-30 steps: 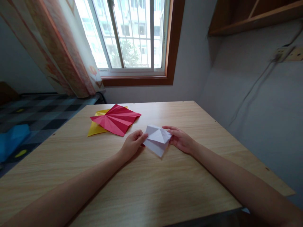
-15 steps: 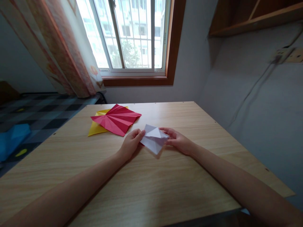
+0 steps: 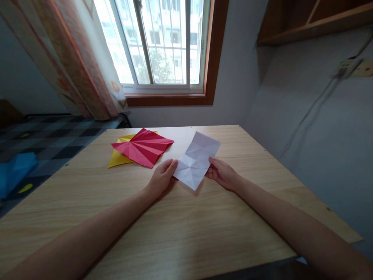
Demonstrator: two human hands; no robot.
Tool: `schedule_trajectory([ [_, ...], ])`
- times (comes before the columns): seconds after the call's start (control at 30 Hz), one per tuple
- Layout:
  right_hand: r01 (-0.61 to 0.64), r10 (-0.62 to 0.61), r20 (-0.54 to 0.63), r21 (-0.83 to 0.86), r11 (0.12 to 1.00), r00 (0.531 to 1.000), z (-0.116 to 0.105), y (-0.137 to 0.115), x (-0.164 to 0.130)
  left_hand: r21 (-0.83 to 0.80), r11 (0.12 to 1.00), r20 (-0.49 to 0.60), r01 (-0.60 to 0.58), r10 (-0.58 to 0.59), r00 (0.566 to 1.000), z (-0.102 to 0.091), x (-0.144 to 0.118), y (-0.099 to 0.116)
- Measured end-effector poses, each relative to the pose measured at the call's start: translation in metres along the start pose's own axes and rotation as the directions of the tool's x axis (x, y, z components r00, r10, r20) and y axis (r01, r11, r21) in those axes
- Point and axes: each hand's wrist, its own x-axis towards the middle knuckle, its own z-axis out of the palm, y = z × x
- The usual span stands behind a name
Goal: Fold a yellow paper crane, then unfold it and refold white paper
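I see my left hand at the left edge of a white paper sheet, with the fingers curled loosely together and the fingertips pressed to that edge; the thumb seems tucked beneath the paper, though I cannot tell for certain. My right hand meets the sheet's right edge, its fingers close together and its thumb on top, pinching the margin. The sheet is spread open between the two hands, a long four-sided shape standing tilted, its near corner touching or just above the wooden table and its far end raised toward the window. Its surface is thin and matte, crossed by soft creases that meet in a star near the lower half and form a faint grid in the upper half.

The table has a pale, smooth laminate top with a straight printed grain. To the left of my left hand, near but apart from it, lies a red folded paper, pleated like a fan with sharp ridges that spread from one point. It rests on a yellow paper, flat and pointed at its visible corners. A patterned curtain hangs beside the window in soft folds.
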Motion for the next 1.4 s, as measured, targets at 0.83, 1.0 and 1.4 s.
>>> schedule_trajectory([
  [0.83, 0.147, -0.153, -0.264, -0.043, 0.988, 0.952, -0.002, -0.009, 0.001, 0.598, 0.590, 0.191, -0.542, 0.553, 0.811, -0.004, -0.009, -0.009],
  [1.0, 0.147, -0.139, -0.271, 0.007, 0.989, 0.952, -0.004, -0.010, 0.002, 0.638, 0.363, 0.384, -0.679, 0.614, 0.689, 0.001, -0.018, -0.004],
  [1.4, 0.121, -0.122, -0.237, -0.016, 0.992, 0.964, 0.001, -0.012, -0.001, 0.584, 0.284, 0.425, -0.761, 0.691, 0.584, -0.006, -0.010, 0.002],
])
